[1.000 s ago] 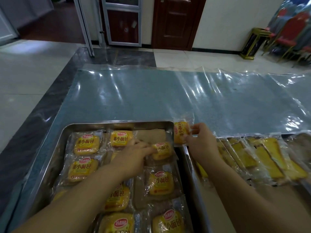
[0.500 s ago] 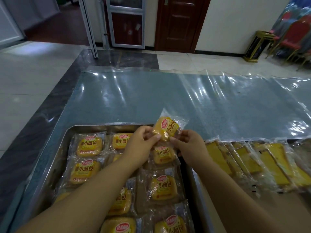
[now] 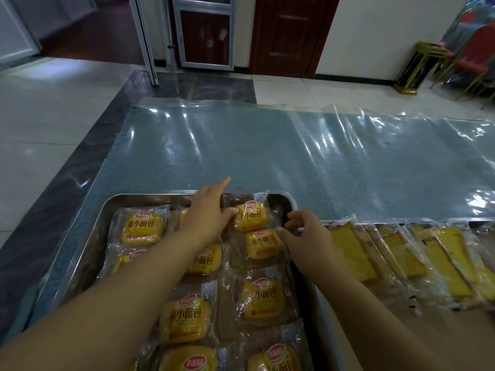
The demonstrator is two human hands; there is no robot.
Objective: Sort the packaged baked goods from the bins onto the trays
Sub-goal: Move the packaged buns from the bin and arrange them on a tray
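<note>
Steel tray (image 3: 150,196) sits at the near left of the bench (image 3: 267,156), which is covered with a clear plastic sheet. The tray holds wrapped yellow buns laid flat in rows.

The wrapped bun (image 3: 250,216) of interest lies flat in the far right corner of the tray, label up, just beyond a second bun pack (image 3: 263,243).

Left hand (image 3: 211,212): fingers extended and spread wide, index pointing past the tray's far rim, thumb tip touching the left edge of the corner bun. It grips nothing.

Right hand (image 3: 305,234): at the tray's right rim, fingers loosely curled with tips at the wrapper edges. Whether it pinches the film cannot be told.

Wrapped cake slices (image 3: 348,250) lie side by side, right of the tray.
</note>
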